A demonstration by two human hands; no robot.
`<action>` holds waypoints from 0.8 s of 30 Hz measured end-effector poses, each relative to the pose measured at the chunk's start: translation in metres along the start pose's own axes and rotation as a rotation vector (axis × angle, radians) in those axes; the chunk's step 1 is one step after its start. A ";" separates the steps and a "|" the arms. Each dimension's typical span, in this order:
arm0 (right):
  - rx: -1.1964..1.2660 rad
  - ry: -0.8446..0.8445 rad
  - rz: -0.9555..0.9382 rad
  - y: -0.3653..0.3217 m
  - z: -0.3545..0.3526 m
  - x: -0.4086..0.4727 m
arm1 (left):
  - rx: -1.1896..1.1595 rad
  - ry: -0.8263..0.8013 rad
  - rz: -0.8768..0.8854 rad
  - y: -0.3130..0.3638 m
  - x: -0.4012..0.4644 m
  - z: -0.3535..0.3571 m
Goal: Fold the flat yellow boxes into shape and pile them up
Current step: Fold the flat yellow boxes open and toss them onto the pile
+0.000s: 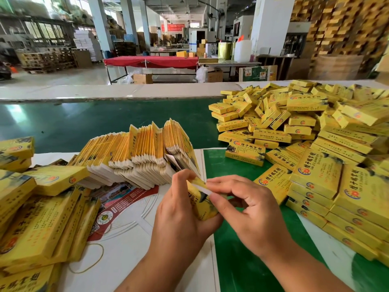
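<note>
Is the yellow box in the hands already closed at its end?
Not yet: the yellow box has its white end flap sticking out, pinched by the right hand.

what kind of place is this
Most likely a packaging workshop or factory floor. A green conveyor belt runs past the worker, a big heap of folded yellow boxes sits to the right, and wooden pallets are stacked high in the open hall behind.

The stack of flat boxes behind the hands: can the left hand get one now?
Probably not yet: the left hand grips a half-folded box. The stack of flat boxes itself stands just beyond it, with nothing between.
</note>
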State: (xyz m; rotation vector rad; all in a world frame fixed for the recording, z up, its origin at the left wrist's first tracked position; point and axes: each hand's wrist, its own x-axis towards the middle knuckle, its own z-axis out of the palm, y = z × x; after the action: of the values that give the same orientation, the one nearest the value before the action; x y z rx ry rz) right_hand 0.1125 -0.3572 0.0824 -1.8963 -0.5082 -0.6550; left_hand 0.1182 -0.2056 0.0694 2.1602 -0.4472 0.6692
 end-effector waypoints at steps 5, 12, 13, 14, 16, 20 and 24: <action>0.142 0.023 0.136 0.004 0.005 -0.003 | -0.121 0.071 -0.055 0.002 0.000 0.009; 0.113 -0.037 0.040 0.010 -0.005 0.003 | -0.454 0.003 -0.133 0.001 0.000 0.001; 0.109 -0.049 0.017 0.010 -0.006 0.004 | -0.502 -0.009 -0.148 0.001 0.002 -0.001; 0.088 -0.058 -0.013 0.009 -0.006 0.004 | -0.565 -0.023 -0.168 0.000 0.003 -0.003; 0.004 -0.075 -0.091 0.007 -0.005 0.004 | -0.710 -0.042 -0.222 0.001 0.007 -0.005; -0.082 -0.095 -0.176 0.006 -0.001 0.001 | -0.728 -0.043 -0.241 0.003 0.008 -0.004; -0.084 -0.066 -0.136 0.005 -0.001 -0.001 | -0.678 0.017 -0.247 0.001 0.007 -0.002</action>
State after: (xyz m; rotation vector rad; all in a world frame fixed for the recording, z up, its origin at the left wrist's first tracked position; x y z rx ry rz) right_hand 0.1148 -0.3602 0.0785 -1.9806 -0.6657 -0.7133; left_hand 0.1227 -0.2055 0.0752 1.5293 -0.3274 0.3282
